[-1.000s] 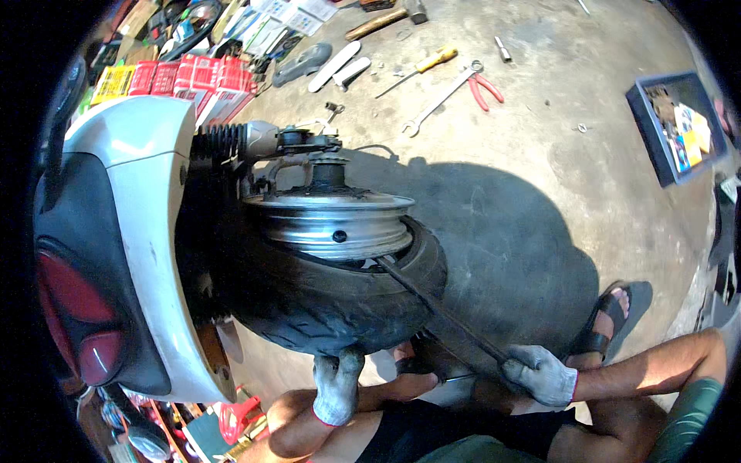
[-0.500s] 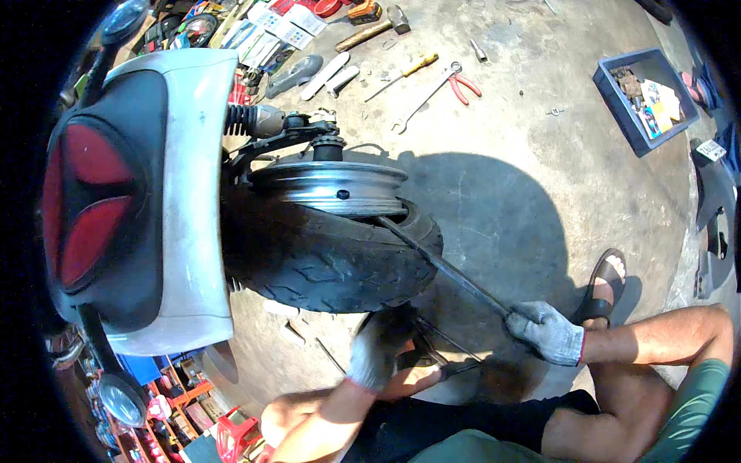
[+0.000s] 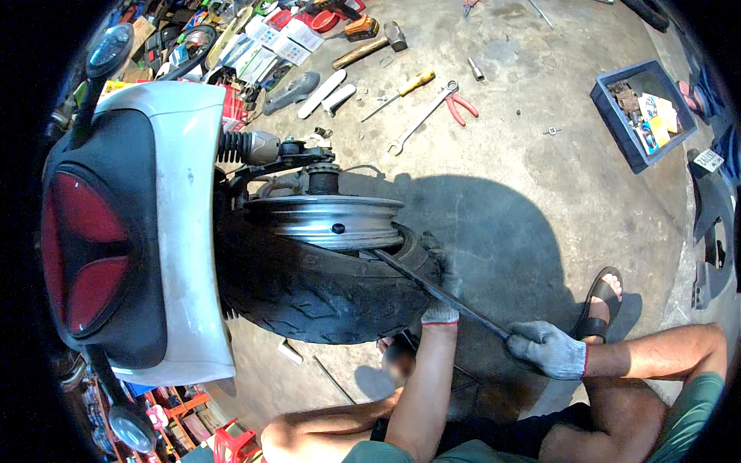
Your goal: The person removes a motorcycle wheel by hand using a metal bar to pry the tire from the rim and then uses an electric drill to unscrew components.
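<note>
A single head-worn fisheye view looks steeply down from above and just behind a scooter's rear wheel [image 3: 324,262], close enough that the wheel and tail fill the left half. The concrete floor [image 3: 540,170] curves away beyond the wheel, toward the upper right.

The tyre lever's [image 3: 444,292] tip is hidden (under the tyre [image 3: 324,289] bead).

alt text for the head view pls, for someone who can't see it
Two gloved hands work a scooter's rear tyre: the right hand grips a long tyre lever wedged between tyre and metal rim, while the left hand presses the tyre. Hand tools lie on the concrete floor beyond.
</note>
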Demonstrator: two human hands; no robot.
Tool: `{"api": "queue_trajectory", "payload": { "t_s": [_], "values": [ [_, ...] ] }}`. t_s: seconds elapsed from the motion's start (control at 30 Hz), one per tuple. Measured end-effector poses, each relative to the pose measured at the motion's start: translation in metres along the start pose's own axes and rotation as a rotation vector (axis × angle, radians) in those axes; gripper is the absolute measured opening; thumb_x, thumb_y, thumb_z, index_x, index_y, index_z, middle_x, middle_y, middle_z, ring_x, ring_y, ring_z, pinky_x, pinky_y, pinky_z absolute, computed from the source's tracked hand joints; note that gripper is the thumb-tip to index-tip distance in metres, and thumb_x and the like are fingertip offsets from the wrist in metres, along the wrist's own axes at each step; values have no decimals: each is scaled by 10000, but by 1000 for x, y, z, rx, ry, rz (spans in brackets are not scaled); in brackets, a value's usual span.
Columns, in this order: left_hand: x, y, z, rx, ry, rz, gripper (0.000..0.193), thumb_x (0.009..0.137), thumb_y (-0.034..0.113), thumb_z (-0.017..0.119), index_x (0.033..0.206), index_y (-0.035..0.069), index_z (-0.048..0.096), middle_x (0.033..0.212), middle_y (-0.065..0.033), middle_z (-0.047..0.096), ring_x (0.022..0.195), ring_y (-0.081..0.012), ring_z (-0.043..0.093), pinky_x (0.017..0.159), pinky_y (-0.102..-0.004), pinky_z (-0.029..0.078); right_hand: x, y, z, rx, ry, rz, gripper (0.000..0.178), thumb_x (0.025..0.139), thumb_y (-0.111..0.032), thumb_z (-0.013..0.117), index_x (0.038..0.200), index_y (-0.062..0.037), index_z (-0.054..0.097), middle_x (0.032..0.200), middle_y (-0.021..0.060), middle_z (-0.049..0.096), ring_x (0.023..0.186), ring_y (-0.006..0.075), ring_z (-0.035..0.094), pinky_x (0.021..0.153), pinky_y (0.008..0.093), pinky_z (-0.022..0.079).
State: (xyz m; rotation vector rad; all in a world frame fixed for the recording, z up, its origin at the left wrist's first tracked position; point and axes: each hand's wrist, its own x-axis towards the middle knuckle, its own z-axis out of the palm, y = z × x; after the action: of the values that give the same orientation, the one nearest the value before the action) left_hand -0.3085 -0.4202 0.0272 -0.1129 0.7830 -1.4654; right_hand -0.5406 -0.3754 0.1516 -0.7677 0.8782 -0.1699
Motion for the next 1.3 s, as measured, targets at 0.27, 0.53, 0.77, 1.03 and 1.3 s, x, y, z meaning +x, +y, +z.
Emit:
{"api": "queue_trajectory", "payload": {
  "t_s": [0.27,0.53,0.77,1.03,1.3],
  "values": [
    [9,2,2,63,-16,23,343,862,113,566,1190,13,571,1189,-151,566,1099,-294,509,955,-439,434,-4,-35,-44,-541,172,-125,268,923,-260,549,975,-14,642,804,204,643,757,285,637,710,400,491],
    [15,16,-7,264,-45,161,340,893,150,545,1209,28,571,1243,-150,559,1154,-294,499,999,-473,403,7,-161,-101,-863,99,-8,265,888,-265,574,990,-54,699,867,144,701,777,215,663,729,353,512],
    [19,21,-20,180,-74,57,328,906,187,534,1202,59,594,1252,-131,572,1189,-302,493,1018,-477,399,14,-211,-116,-953,44,75,285,879,-252,589,1027,-32,694,789,67,688,671,114,583,630,296,488],
    [16,26,-24,108,18,73,399,949,289,468,1286,85,537,1333,-98,542,1254,-287,466,1047,-494,361,20,-229,-109,-1059,92,54,263,852,-159,588,1055,-22,683,813,109,687,682,179,631,644,298,518],
    [18,32,-22,25,92,-41,346,875,136,575,1209,44,577,1227,-123,564,1153,-274,510,1014,-445,407,82,-193,-145,-1574,451,-781,226,840,-273,596,871,-59,660,753,174,629,763,346,623,685,426,484]
  ]
}}
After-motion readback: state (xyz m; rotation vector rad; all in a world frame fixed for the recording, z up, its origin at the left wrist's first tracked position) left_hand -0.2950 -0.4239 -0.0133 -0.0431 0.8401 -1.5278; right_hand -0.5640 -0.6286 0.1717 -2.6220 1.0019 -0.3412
